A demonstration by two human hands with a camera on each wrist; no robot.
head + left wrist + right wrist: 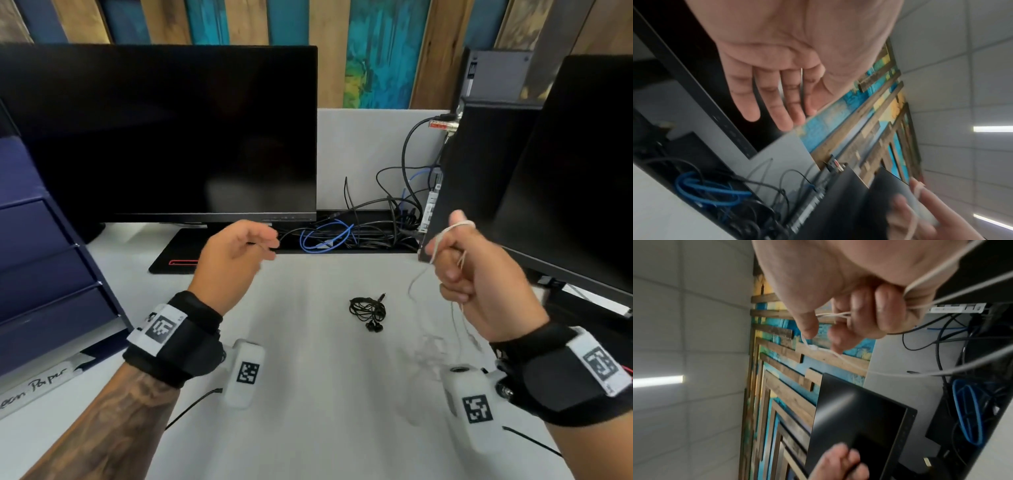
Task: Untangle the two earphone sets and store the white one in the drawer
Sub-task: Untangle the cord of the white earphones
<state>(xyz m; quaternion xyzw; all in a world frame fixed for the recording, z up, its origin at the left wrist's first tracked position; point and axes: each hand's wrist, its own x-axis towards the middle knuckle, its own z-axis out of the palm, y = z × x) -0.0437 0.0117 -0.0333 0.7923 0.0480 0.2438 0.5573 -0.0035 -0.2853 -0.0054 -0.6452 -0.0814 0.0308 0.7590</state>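
Note:
The black earphones [368, 311] lie bundled on the white desk [308, 394], between my two hands. My right hand [469, 267] is raised at the right and grips the white earphones [459, 308]; their thin cord loops over the thumb and index finger and hangs down toward the desk. In the right wrist view the curled fingers [869, 311] clamp several white strands [830, 315]. My left hand [239, 253] hovers left of centre with relaxed fingers and holds nothing; its palm and straight fingers [774, 100] show in the left wrist view. A dark blue drawer unit [44, 267] stands at the far left, drawers closed.
A large black monitor [164, 133] stands behind the left hand, a second one [575, 171] at the right. Tangled black and blue cables [329, 236] fill a tray at the desk's back. A black mouse pad [178, 253] lies under the left monitor.

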